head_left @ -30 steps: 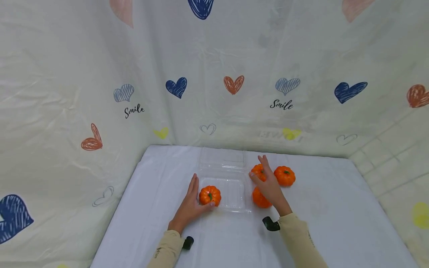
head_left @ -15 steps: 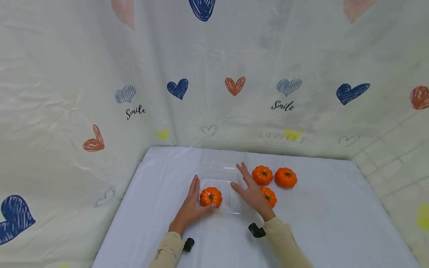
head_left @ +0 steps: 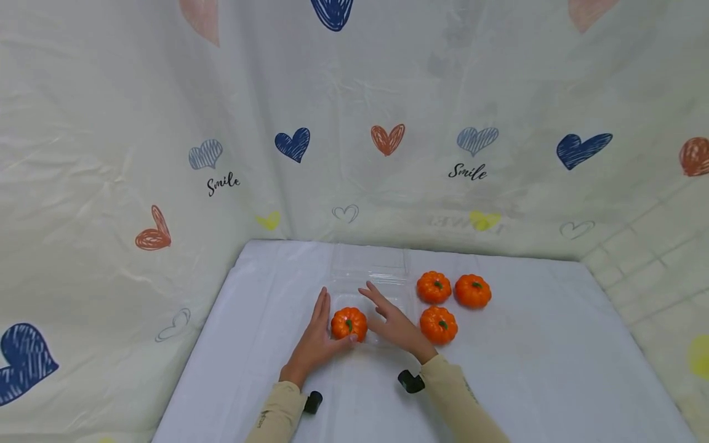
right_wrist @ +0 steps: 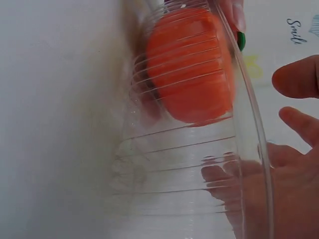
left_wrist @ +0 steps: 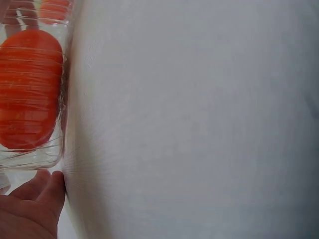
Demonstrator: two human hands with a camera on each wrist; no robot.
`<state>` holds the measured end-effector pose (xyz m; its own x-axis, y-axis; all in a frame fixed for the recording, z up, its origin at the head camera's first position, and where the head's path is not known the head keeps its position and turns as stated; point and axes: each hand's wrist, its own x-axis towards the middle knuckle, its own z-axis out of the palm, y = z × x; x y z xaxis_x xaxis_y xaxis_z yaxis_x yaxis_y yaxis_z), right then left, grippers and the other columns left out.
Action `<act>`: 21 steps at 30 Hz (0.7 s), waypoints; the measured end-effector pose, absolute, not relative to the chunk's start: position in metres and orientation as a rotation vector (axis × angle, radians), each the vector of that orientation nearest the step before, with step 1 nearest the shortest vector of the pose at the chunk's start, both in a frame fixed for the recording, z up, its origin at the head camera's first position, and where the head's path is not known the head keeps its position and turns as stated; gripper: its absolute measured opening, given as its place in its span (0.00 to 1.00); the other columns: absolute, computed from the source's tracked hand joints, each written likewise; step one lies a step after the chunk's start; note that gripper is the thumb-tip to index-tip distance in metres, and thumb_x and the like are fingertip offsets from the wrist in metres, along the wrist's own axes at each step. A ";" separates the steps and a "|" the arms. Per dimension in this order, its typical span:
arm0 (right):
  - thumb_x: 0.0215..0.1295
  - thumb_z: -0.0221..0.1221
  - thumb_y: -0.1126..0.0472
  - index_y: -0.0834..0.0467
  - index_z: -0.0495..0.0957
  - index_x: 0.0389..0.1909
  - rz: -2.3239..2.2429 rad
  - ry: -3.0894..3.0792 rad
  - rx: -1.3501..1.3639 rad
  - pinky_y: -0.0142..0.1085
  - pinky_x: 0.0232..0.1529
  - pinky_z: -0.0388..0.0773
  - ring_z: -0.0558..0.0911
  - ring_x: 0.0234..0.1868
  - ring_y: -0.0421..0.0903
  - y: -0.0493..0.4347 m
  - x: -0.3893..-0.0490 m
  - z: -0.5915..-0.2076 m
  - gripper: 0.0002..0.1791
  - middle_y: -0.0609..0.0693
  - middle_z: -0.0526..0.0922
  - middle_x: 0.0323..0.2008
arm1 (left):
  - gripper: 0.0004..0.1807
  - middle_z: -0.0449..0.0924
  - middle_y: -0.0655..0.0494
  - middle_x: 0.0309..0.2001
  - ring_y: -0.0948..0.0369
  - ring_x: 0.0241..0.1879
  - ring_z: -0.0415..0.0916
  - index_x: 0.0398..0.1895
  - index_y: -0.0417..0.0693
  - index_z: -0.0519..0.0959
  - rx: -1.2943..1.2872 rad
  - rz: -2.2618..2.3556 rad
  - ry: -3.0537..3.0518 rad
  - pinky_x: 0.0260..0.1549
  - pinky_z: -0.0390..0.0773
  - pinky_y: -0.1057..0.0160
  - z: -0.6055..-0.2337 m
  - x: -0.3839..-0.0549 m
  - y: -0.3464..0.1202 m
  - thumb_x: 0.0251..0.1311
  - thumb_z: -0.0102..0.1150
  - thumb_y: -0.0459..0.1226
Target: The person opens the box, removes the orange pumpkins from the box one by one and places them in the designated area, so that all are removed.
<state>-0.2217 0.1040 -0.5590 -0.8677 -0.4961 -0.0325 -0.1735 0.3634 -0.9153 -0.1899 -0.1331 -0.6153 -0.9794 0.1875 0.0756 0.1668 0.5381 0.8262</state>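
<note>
One small orange pumpkin (head_left: 349, 320) sits at the left inside a clear plastic clamshell box (head_left: 410, 304), its lid (head_left: 370, 261) folded back. My left hand (head_left: 313, 346) lies along the box's left side with straight fingers, the thumb over the front by the pumpkin. The right hand (head_left: 400, 326) is over the box, right of that pumpkin, fingers spread and holding nothing. Through the ribbed wall in the right wrist view show the pumpkin (right_wrist: 192, 64) and some right fingertips (right_wrist: 214, 174). The left wrist view catches the pumpkin (left_wrist: 30, 89) through the box side.
Beyond the box's right side stand three more pumpkins: a back one (head_left: 434, 287), a right one (head_left: 473, 291) and a front one (head_left: 439, 325). A white cloth (head_left: 532, 369) covers the table. A curtain printed with hearts (head_left: 388, 92) hangs behind.
My right hand has moved left from above the loose pumpkins to over the box, uncovering the front and back ones. The left hand and the boxed pumpkin have stayed in place.
</note>
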 end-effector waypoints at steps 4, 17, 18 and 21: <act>0.74 0.62 0.64 0.50 0.61 0.85 -1.434 2.252 -0.633 0.63 0.77 0.59 0.53 0.84 0.62 0.099 -0.224 -0.563 0.41 0.54 0.45 0.87 | 0.69 0.31 0.63 0.88 0.47 0.84 0.45 0.88 0.43 0.44 0.318 1.475 2.732 0.74 0.59 0.35 -0.616 -0.190 -0.133 0.57 0.72 0.67; 0.73 0.68 0.59 0.57 0.66 0.81 -1.326 2.230 -0.746 0.61 0.75 0.65 0.67 0.78 0.61 0.098 -0.228 -0.571 0.39 0.57 0.68 0.79 | 0.70 0.31 0.63 0.88 0.49 0.84 0.45 0.89 0.44 0.42 0.327 1.465 2.738 0.76 0.59 0.38 -0.614 -0.190 -0.133 0.58 0.72 0.67; 0.73 0.68 0.58 0.57 0.67 0.81 -1.327 2.238 -0.746 0.61 0.75 0.65 0.68 0.77 0.60 0.097 -0.228 -0.572 0.38 0.56 0.69 0.78 | 0.70 0.31 0.63 0.88 0.49 0.84 0.44 0.88 0.43 0.42 0.325 1.466 2.736 0.76 0.59 0.38 -0.613 -0.190 -0.133 0.58 0.73 0.67; 0.71 0.71 0.57 0.56 0.70 0.78 -1.344 2.263 -0.728 0.60 0.74 0.68 0.71 0.74 0.60 0.097 -0.228 -0.574 0.37 0.56 0.72 0.76 | 0.70 0.30 0.63 0.88 0.49 0.85 0.44 0.88 0.43 0.42 0.320 1.456 2.734 0.76 0.58 0.39 -0.612 -0.189 -0.133 0.58 0.72 0.67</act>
